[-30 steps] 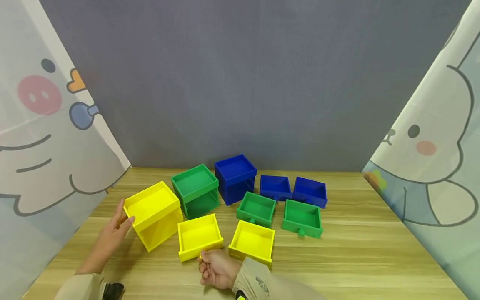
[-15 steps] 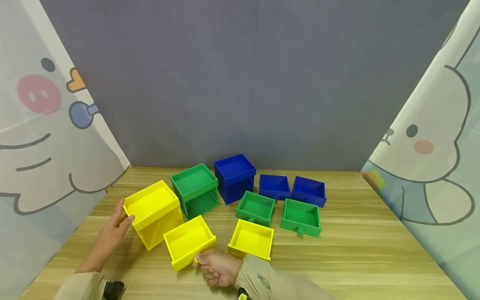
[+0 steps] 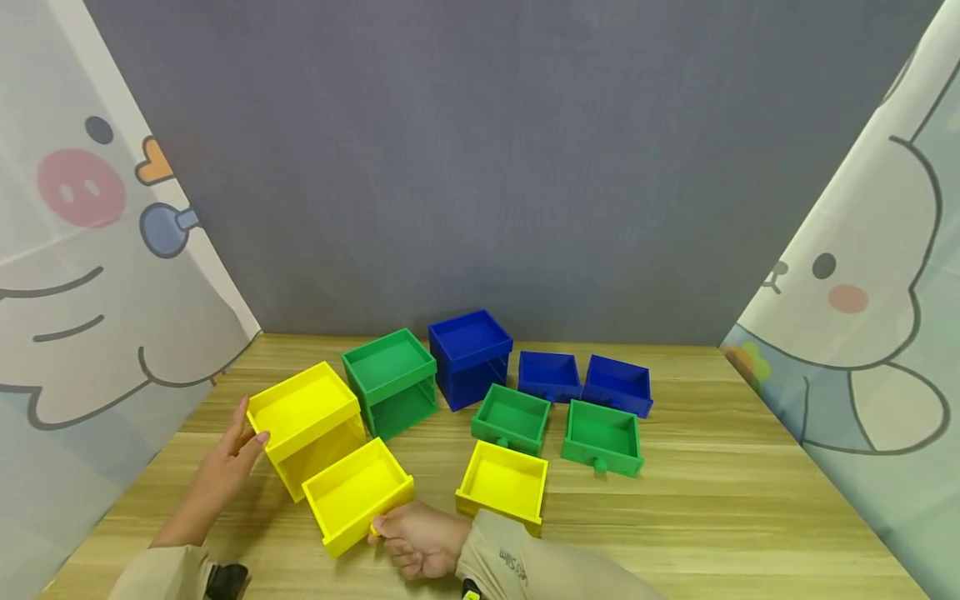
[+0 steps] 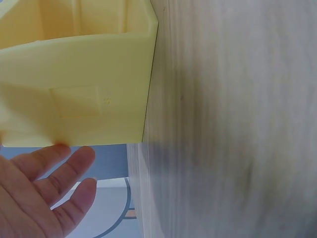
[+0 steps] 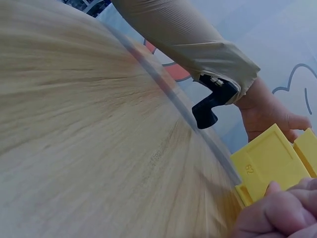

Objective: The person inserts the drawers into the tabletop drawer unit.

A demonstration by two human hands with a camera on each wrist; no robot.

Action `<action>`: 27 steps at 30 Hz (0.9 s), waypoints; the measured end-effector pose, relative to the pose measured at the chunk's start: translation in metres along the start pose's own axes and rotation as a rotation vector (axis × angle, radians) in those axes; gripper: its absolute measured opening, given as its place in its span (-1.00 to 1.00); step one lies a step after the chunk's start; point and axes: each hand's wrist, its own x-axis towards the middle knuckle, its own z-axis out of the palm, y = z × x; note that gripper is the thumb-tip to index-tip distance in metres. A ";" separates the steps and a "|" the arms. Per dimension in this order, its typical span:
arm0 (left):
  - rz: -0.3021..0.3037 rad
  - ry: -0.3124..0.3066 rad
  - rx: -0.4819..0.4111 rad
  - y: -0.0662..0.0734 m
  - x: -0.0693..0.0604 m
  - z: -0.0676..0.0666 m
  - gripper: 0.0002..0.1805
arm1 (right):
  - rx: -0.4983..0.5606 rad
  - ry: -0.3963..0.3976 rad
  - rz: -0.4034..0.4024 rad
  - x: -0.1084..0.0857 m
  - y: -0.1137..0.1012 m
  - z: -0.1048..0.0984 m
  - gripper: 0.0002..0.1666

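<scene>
At the left of the head view stands a yellow cabinet (image 3: 303, 412) with an open front. My left hand (image 3: 217, 475) rests against its left side, fingers fairly straight; in the left wrist view the fingertips of that hand (image 4: 54, 186) touch the cabinet wall (image 4: 74, 94). Just before the cabinet's opening is a yellow drawer (image 3: 356, 492), turned at an angle. Its front knob is pinched between thumb and fingers of my right hand (image 3: 423, 537). In the right wrist view the drawer (image 5: 267, 166) appears beyond the right hand (image 5: 282, 210).
A second yellow drawer (image 3: 504, 483) lies right of my right hand. Behind stand a green cabinet (image 3: 390, 367) and a blue cabinet (image 3: 471, 342). Two green drawers (image 3: 513, 417) (image 3: 603, 433) and two blue drawers (image 3: 550, 375) (image 3: 618, 383) lie to the right.
The pinched yellow drawer has moved left and slightly nearer, turning toward the cabinet, with my right hand on its knob. My left hand and the cabinet have stayed in place.
</scene>
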 end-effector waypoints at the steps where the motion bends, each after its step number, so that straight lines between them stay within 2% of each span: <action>1: 0.003 0.000 -0.007 0.000 -0.001 0.000 -0.21 | -0.004 0.000 -0.003 0.001 0.000 0.001 -0.72; 9: 0.065 -0.015 -0.043 -0.003 -0.002 -0.003 -0.20 | -0.010 0.000 -0.007 0.006 0.001 0.007 -0.72; 19: 0.004 -0.007 -0.053 -0.001 0.000 0.001 -0.20 | -0.038 0.040 0.006 0.012 0.000 0.007 -0.71; 27: 0.011 0.018 -0.062 -0.003 -0.001 0.002 -0.20 | -0.068 0.053 -0.015 0.018 -0.002 0.009 -0.68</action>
